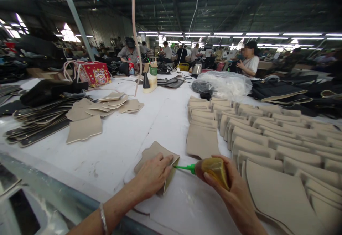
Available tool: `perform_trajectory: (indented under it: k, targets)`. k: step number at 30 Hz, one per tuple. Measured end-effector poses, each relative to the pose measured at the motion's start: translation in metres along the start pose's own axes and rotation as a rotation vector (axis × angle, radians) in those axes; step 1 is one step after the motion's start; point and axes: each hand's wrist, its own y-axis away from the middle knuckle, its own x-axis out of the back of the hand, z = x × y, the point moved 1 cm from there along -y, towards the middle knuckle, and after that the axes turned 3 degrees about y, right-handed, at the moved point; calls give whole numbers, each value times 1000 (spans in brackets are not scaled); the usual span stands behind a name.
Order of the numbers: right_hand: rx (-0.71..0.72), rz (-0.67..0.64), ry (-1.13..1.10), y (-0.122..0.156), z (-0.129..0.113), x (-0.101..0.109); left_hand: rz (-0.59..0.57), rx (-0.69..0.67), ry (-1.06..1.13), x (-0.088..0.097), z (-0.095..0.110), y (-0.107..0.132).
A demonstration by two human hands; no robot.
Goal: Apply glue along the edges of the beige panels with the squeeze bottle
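Observation:
My right hand is wrapped round a squeeze bottle of amber liquid that looks like glue. Its thin green nozzle points left, the tip at the open edge of a folded beige panel. That panel, which looks like leather, lies on the white table, and my left hand grips it with fingers bent over its right edge. The panel's inner face shows as a narrow olive strip below the fingers. Just beyond the bottle, a row of similar beige panels overlaps on the table.
Rows of folded beige panels cover the right side. At left lie loose beige panels beside stacked black pieces. Further back are a red patterned bag, a cut-open white container and clear plastic wrap. Several people work beyond.

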Motion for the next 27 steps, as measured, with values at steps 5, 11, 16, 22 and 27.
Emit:
perform_trajectory:
  k: [5, 11, 16, 22, 27]
  targets:
    - [-116, -88, -119, 24, -2, -7, 11, 9, 19, -2, -2, 0]
    - [-78, -37, -87, 19, 4, -3, 14, 23, 32, -3, -1, 1]
    - [-126, -54, -97, 26, -1, -4, 8, 29, 24, -2, -1, 0]
    - [-79, -41, -78, 17, 6, 2, 22, 31, 23, -3, -2, -1]
    - [-74, -3, -46, 18, 5, 2, 29, 13, 23, -5, -4, -1]
